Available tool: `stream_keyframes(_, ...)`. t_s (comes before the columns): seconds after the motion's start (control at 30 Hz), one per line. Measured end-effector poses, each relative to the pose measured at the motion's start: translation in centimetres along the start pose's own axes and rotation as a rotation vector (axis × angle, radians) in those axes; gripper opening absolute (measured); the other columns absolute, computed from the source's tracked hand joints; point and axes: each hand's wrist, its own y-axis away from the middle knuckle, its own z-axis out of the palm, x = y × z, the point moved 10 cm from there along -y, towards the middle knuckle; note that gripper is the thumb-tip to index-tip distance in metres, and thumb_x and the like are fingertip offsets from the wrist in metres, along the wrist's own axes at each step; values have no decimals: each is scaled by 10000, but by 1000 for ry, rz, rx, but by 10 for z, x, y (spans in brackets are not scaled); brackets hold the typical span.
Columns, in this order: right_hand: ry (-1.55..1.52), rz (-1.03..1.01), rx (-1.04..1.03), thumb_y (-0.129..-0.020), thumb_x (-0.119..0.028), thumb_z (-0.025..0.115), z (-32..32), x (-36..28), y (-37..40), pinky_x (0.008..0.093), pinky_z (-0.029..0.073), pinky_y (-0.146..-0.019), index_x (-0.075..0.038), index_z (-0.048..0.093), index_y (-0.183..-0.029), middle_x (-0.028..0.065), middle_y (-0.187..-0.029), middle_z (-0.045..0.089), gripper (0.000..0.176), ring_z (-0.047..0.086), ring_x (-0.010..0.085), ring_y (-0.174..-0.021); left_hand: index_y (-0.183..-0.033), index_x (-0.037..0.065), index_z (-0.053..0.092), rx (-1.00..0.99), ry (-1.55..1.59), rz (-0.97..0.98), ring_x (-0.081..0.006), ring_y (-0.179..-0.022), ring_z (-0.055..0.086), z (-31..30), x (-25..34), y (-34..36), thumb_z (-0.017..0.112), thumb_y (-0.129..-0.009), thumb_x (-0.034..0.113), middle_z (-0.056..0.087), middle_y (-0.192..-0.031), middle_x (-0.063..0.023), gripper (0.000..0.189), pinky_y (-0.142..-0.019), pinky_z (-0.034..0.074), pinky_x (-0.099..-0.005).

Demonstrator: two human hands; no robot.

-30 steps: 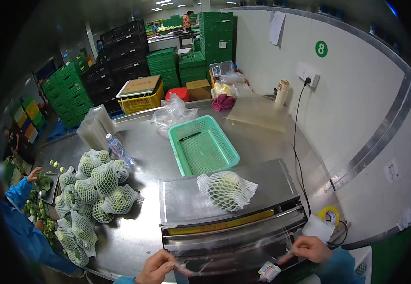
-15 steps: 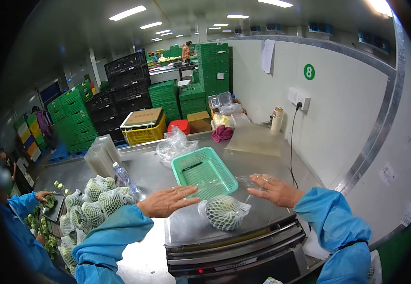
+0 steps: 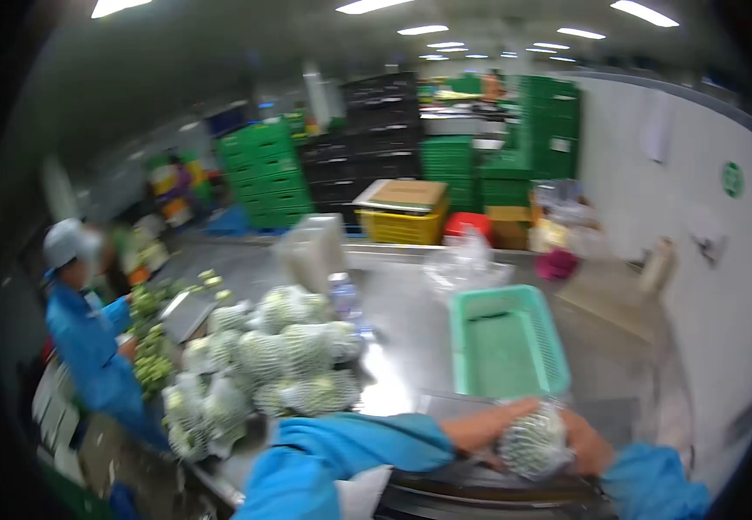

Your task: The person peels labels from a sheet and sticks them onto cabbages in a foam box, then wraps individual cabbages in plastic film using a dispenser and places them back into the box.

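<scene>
My left hand and my right hand are closed around opposite sides of a round, pale green vegetable head in a white foam net. Clear film seems to cover the net, though blur hides the detail. It is held low over the front edge of the metal table, above a dark wrapping machine. Just beyond my hands sits a mint-green plastic basket with a dark, thin item inside. To the left lies a pile of netted vegetable heads.
A water bottle and a stack of clear trays stand behind the pile. Crumpled plastic bags lie beyond the basket. A co-worker in blue stands at left beside trimmed greens. A white wall bounds the right.
My view has swung left. My hands, earlier spread above the table with film between them, have come down and closed around the netted vegetable head.
</scene>
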Motion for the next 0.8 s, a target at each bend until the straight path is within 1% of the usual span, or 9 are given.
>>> stream_keyframes(0.03,-51,160,88,-631,-110,741,-10,12,0,403,431,-952,62,462,-1224,233,-1162,547,678,540,374,-1093,-1360,37,288,81,-415,416,-323,-1214,403,-6,16,4,794,-657,216,350,-1341,-210,884,-1008,340,-375)
stream_keyframes(0.07,-91,80,89,-725,-80,677,-17,-12,-4,392,438,-923,36,476,-1229,242,-1165,545,555,551,367,-1068,-1308,35,386,125,-848,801,-302,-1109,532,9,23,23,808,-650,239,478,-1247,-187,808,-903,470,-353)
stream_keyframes(0.1,-122,16,94,-819,-51,613,-23,-33,-5,382,445,-894,11,491,-1233,251,-1168,542,436,562,360,-1044,-1308,35,386,159,-858,791,-302,-1109,532,5,13,26,808,-650,239,478,-1247,-187,808,-903,470,-353)
stream_keyframes(0.13,-132,-5,91,-819,-51,613,-27,-41,-3,382,445,-894,11,491,-1233,251,-1168,542,436,562,360,-1044,-1319,34,327,68,-883,752,-343,-1112,491,11,3,25,806,-607,281,436,-1240,-194,893,-923,426,-404)
stream_keyframes(0.2,-82,61,-75,-804,-91,638,-10,-45,10,406,416,-944,31,356,-1336,293,-1260,460,614,508,402,-1117,-1330,33,269,-12,-899,709,-384,-1116,450,28,1,34,803,-563,324,395,-1234,-200,979,-943,382,-454)
stream_keyframes(0.3,-43,12,-165,-802,-95,639,8,-62,18,407,414,-945,32,353,-1337,292,-1261,458,620,506,404,-1118,-1290,24,292,-10,-898,702,-397,-1080,466,48,14,58,753,-561,197,422,-1157,-196,879,-887,403,-438)
stream_keyframes(0.67,3,-99,-219,-796,-111,646,35,-106,47,414,408,-950,34,341,-1340,292,-1268,453,640,498,410,-1123,-1249,41,415,225,-902,514,-386,-965,545,100,-16,145,794,-567,533,515,-1045,-204,922,-788,473,-436)
stream_keyframes(0.73,14,-128,-231,-795,-114,647,41,-115,54,415,407,-951,34,339,-1340,292,-1269,452,643,496,411,-1124,-1235,43,439,273,-1048,808,-376,-933,554,99,-5,145,787,-581,507,512,-1016,-190,874,-757,479,-429)
stream_keyframes(0.8,21,-157,-244,-794,-117,648,44,-123,63,416,406,-952,35,336,-1341,291,-1270,451,647,495,413,-1125,-1288,25,288,106,-904,613,-389,-1059,482,89,-3,126,745,-568,195,426,-1150,-197,870,-857,424,-428)
